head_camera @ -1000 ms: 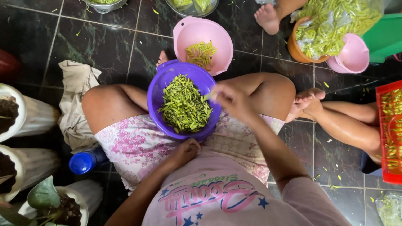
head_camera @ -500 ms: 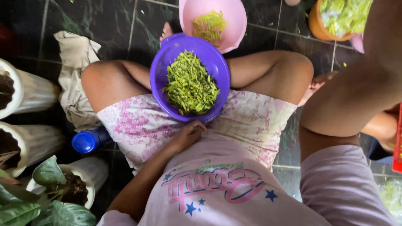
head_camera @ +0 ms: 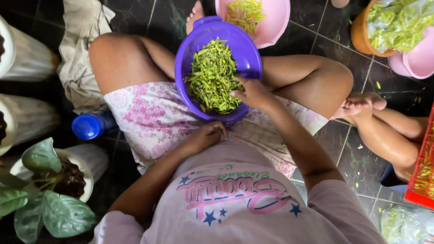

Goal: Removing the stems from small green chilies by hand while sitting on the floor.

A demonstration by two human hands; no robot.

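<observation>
A seated person's right hand (head_camera: 252, 92) dips curled fingers into green pods (head_camera: 212, 77) at the four o'clock rim of a purple basin (head_camera: 246, 47) (balanced on crossed legs); the left hand (head_camera: 209, 135) rests loosely closed in the lap at six o'clock.

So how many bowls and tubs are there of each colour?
Purple bowl on the lap, right hand in it: 1
Pink bowls, one above the purple one, one at the right edge: 2
Orange tub: 1
Total: 4
</observation>
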